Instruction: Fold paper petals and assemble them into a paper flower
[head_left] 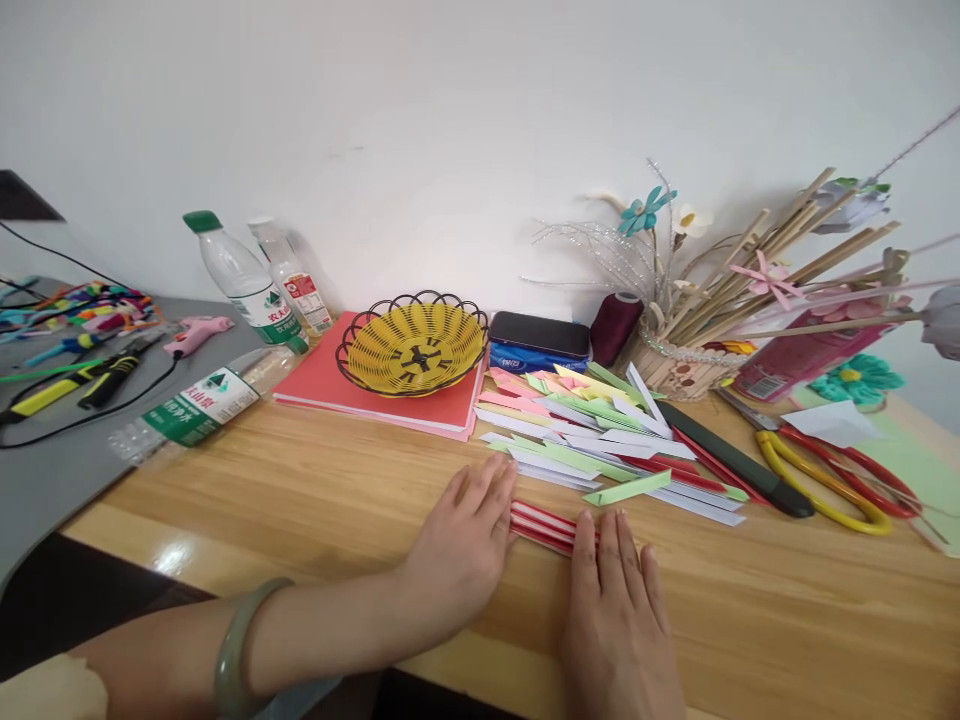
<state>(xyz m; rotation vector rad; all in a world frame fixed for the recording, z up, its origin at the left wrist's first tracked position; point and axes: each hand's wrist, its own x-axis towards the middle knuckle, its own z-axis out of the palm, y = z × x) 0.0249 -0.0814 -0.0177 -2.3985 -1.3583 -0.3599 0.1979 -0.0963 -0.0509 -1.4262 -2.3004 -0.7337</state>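
A narrow folded strip of red paper (pixel 544 528) with white edges lies on the wooden table. Resting over its left end is my left hand (pixel 466 535), fingers stretched out and close together. My right hand (pixel 621 600) lies palm down with straight fingers, its fingertips on the strip's right end. Both hands are open, and their fingers cover the ends of the strip. Just beyond them is a loose heap of folded paper strips (pixel 600 440) in white, green, pink and red. A single light green strip (pixel 626 488) sits at its front.
A yellow woven basket (pixel 416 350) stands on red paper sheets (pixel 311 375). To the left are plastic bottles (pixel 214 405), a pink glue gun (pixel 199 333) and pliers (pixel 120 370). A dark green utility knife (pixel 731 460), scissors (pixel 825 465) and a pot of sticks (pixel 679 370) are right.
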